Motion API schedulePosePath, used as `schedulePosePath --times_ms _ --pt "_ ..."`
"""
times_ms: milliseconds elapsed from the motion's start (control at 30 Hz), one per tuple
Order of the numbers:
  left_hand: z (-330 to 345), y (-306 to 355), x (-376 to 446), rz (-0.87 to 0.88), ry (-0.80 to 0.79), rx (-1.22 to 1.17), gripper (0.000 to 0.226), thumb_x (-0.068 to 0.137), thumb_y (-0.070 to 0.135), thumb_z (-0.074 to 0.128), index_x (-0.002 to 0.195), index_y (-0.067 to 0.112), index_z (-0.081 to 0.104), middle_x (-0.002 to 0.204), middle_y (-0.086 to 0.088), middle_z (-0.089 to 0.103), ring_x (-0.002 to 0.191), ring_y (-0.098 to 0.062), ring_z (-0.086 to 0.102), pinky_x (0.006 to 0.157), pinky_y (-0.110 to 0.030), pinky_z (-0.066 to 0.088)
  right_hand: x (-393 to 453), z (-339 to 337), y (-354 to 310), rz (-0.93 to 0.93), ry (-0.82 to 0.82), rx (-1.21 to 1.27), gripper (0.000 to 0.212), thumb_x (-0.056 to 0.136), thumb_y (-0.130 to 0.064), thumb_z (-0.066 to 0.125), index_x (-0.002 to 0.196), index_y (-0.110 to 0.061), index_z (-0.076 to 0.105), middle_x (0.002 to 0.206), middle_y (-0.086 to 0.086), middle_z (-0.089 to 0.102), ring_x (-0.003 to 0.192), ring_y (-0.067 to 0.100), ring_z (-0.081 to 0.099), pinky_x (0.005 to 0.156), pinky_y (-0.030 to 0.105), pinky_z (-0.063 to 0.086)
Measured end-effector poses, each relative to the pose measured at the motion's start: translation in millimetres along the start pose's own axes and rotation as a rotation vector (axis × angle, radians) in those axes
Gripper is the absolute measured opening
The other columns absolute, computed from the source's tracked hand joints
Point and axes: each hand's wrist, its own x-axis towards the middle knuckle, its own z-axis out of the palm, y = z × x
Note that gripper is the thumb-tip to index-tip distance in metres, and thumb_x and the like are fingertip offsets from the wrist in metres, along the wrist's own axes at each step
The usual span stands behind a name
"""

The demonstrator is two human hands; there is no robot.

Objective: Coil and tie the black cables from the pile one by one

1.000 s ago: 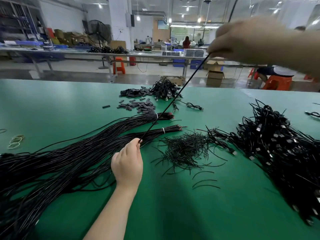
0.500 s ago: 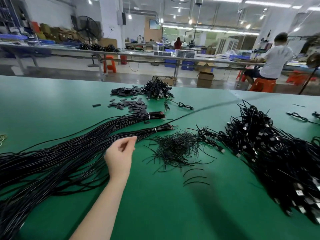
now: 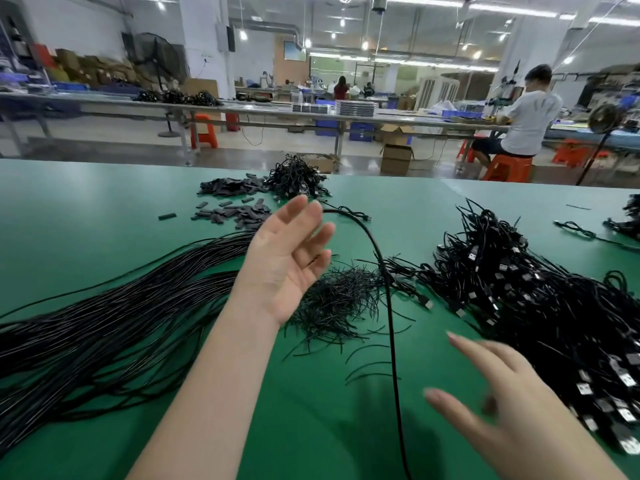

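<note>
**One cable arcs between two open hands on the green surface**

At far left a long bundle of straight black cables lies across the green surface, its strands too many to count. Behind it, two loose scatters of small flat black pieces sit near the far edge, next to one small heap of coiled cables.

The left hand is raised above the surface, palm turned up and toward the right, fingers spread and nearly straight; its grip is wide and holds nothing. A single black cable curves from just beside its fingertips, arches over and drops down toward the bottom edge of the view; whether it touches the fingers I cannot tell. Under the hand lies one pile of short black ties, with a few stray ties just below it.

The right hand, blurred, is low at the right with fingers stretched out toward the left, its grip also wide and empty. Beyond it spreads one large heap of finished cables with plugs.

The room is a workshop with long benches, orange stools, cardboard boxes, and one seated person in a white shirt.
</note>
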Motion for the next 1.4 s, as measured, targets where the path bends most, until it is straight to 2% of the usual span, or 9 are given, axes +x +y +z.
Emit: schedulePosePath --times_ms 133,267,367,467,633,967,1100,1200,1400 --pt "17.7 -18.0 6.6 -0.032 -0.019 0.17 0.057 0.052 0.032 0.085 0.104 0.029 0.062 0.079 0.008 0.072 0.072 -0.008 0.069 0.061 -0.023 0.052 42.6 -14.0 -34.1 0.016 -0.002 0.581 0.032 0.083 -0.06 0.049 0.095 -0.037 0.068 0.094 -0.018 0.071 0.085 -0.002 0.066 0.077 0.023 0.054" --pt "12.0 -17.7 17.6 -0.033 0.057 0.038 0.062 0.069 0.047 0.076 0.119 0.017 0.058 0.096 0.006 0.074 0.086 -0.01 0.071 0.07 -0.027 0.056 78.7 -5.8 -50.6 0.132 0.098 1.142 0.039 0.09 -0.053 0.049 0.071 -0.02 0.058 0.049 -0.006 0.04 0.039 0.014 0.034 0.041 0.026 0.03" --pt "6.8 -10.6 20.7 -0.221 -0.057 0.037 0.075 0.09 0.066 0.042 0.136 0.007 0.048 0.119 -0.005 0.069 0.096 -0.017 0.068 0.091 -0.037 0.049 91.2 5.8 -48.2 0.063 0.22 1.226 0.034 0.098 -0.042 0.045 0.074 -0.021 0.058 0.049 -0.007 0.035 0.041 0.01 0.027 0.04 0.022 0.024" --pt "3.6 -10.0 23.0 -0.25 -0.134 0.227 0.068 0.096 0.062 0.025 0.128 0.013 0.06 0.109 -0.004 0.073 0.09 -0.016 0.067 0.081 -0.033 0.052 97.9 17.1 -40.2 -0.033 0.188 1.092 0.03 0.1 -0.031 0.046 0.078 -0.014 0.057 0.05 -0.008 0.041 0.042 0.008 0.034 0.04 0.019 0.03" --pt "1.9 -8.2 24.6 -0.231 -0.12 0.311 0.05 0.098 0.047 0.035 0.098 0.018 0.077 0.108 -0.006 0.074 0.102 -0.017 0.069 0.089 -0.034 0.046 95.5 20.8 -26.5 -0.122 -0.186 0.786 0.029 0.1 -0.032 0.046 0.076 -0.018 0.057 0.053 -0.003 0.053 0.045 0.015 0.048 0.047 0.023 0.04" --pt "2.9 10.1 10.9 -0.227 -0.238 0.33 0.028 0.082 0.042 0.055 0.065 0.024 0.068 0.059 0.003 0.065 0.053 -0.012 0.065 0.056 -0.026 0.055 97.8 44.3 18.9 0.059 -1.005 0.67 0.041 0.092 -0.055 0.047 0.082 -0.022 0.07 0.062 -0.002 0.062 0.057 0.012 0.058 0.061 0.021 0.046" --pt "3.8 12.1 2.2 -0.28 -0.451 0.579 0.039 0.091 0.046 0.048 0.059 0.027 0.058 0.043 0.004 0.053 0.04 -0.013 0.052 0.048 -0.024 0.047 102.5 33.7 34.5 0.165 -0.701 0.453 0.049 0.069 -0.068 0.062 0.055 -0.022 0.051 0.05 -0.003 0.044 0.047 0.015 0.042 0.05 0.025 0.037" --pt "2.0 3.6 1.3 -0.364 -0.542 0.922 0.042 0.095 0.049 0.044 0.066 0.025 0.064 0.056 -0.004 0.067 0.05 -0.015 0.061 0.054 -0.024 0.047 103.1 2.4 34.0 0.203 -0.371 0.662 0.047 0.066 -0.063 0.065 0.053 -0.02 0.052 0.049 -0.007 0.034 0.046 0.012 0.03 0.045 0.022 0.027" --pt "3.4 -11.0 13.6 -0.098 -0.216 0.874 0.042 0.092 0.053 0.04 0.098 0.028 0.074 0.097 0.003 0.076 0.095 -0.013 0.071 0.085 -0.03 0.052 83.0 -32.1 -12.1 -0.011 -0.268 0.946 0.026 0.098 -0.025 0.049 0.101 -0.022 0.074 0.053 -0.009 0.047 0.044 0.01 0.041 0.044 0.016 0.037"
